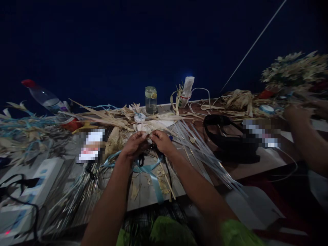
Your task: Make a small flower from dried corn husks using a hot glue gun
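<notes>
Head view, hands [135, 143], cluttered table [256, 167], blue wall [115, 44]

The brown surface [197, 118], partly covered by pale sheeting [271, 161], is crowded. Toward its far edge stand a lidded clear bottle [151, 102] and a white cup [183, 100], with a heap of dry leaves [241, 101] to the right. Nearer lie translucent strips [205, 150], a black strapped device [230, 151] and a light-blue ribbon [155, 185] among straw-coloured scraps [136, 190].

Small pale piece [147, 135], pinched between the fingertips of the left hand [134, 143] and right hand [162, 141], mostly covered; its exact shape unclear
</notes>
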Available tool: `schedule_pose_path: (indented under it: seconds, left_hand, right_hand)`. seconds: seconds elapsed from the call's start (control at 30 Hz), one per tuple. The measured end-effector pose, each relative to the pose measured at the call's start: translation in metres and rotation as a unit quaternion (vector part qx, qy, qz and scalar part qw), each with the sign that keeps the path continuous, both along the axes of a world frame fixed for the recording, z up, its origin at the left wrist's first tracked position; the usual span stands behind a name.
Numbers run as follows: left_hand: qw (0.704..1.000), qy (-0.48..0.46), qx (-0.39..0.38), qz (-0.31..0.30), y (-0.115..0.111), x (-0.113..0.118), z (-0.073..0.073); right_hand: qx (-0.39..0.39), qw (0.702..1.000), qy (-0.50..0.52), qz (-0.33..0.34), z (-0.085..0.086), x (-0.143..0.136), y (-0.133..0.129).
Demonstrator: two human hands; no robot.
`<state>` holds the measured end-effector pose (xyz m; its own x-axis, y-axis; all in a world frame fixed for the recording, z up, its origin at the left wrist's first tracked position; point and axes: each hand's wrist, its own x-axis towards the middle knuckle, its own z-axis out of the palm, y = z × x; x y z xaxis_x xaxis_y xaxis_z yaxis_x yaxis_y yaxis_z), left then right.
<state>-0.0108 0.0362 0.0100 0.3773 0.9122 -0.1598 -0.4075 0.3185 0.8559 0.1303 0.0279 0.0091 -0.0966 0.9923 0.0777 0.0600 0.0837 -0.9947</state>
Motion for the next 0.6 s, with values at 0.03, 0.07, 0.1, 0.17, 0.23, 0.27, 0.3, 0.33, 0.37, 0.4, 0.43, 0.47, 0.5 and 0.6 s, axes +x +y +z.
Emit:
schedule_pose_path:
  seconds: [0.03, 0.07, 0.1, 0.17, 0.23, 0.27, 0.3, 0.33, 0.37, 0.4, 0.43, 0.47, 0.5, 0.6]
  left_hand:
    - [1.000, -0.013, -0.001, 0.009, 0.000, -0.002, 0.002]
    - [0.999, -0.026, 0.000, 0.023, 0.000, -0.004, 0.003]
    - [0.998, -0.038, 0.003, 0.039, 0.001, -0.006, 0.005]
    - [0.995, -0.064, 0.020, 0.080, 0.004, -0.010, 0.007]
    - [0.988, -0.079, 0.028, 0.128, 0.008, -0.015, 0.008]
    - [0.985, -0.081, 0.026, 0.147, 0.011, -0.018, 0.008]
    - [0.983, -0.082, 0.022, 0.161, 0.013, -0.020, 0.007]
    - [0.982, -0.078, 0.018, 0.172, 0.015, -0.021, 0.006]
    - [0.980, -0.073, 0.015, 0.183, 0.016, -0.021, 0.005]
    - [0.979, -0.063, 0.012, 0.194, 0.017, -0.021, 0.004]
    - [0.977, -0.048, 0.010, 0.206, 0.018, -0.020, 0.003]
    - [0.975, -0.032, 0.010, 0.219, 0.018, -0.019, 0.002]
    - [0.973, -0.016, 0.010, 0.230, 0.019, -0.017, 0.001]
    - [0.968, 0.023, 0.009, 0.251, 0.018, -0.013, -0.001]
  right_hand:
    - [-0.010, 1.000, 0.016, 0.002, 0.000, 0.001, 0.000]
    - [-0.020, 0.999, 0.037, 0.004, 0.000, 0.002, 0.000]
    - [-0.032, 0.998, 0.062, 0.009, 0.001, 0.003, 0.000]
    - [-0.052, 0.991, 0.125, 0.021, 0.004, 0.005, 0.001]
    - [-0.070, 0.978, 0.195, 0.034, 0.008, 0.009, 0.001]
    - [-0.078, 0.970, 0.229, 0.037, 0.010, 0.011, 0.001]
    - [-0.085, 0.961, 0.260, 0.040, 0.012, 0.014, 0.001]
    - [-0.089, 0.953, 0.286, 0.043, 0.014, 0.016, 0.001]
    - [-0.089, 0.946, 0.308, 0.046, 0.015, 0.018, 0.001]
    - [-0.086, 0.939, 0.328, 0.049, 0.017, 0.020, 0.001]
    - [-0.081, 0.933, 0.347, 0.054, 0.018, 0.022, 0.001]
    - [-0.075, 0.925, 0.367, 0.059, 0.019, 0.024, 0.001]
    - [-0.068, 0.919, 0.384, 0.063, 0.021, 0.026, 0.001]
    - [-0.048, 0.907, 0.416, 0.055, 0.025, 0.032, 0.001]
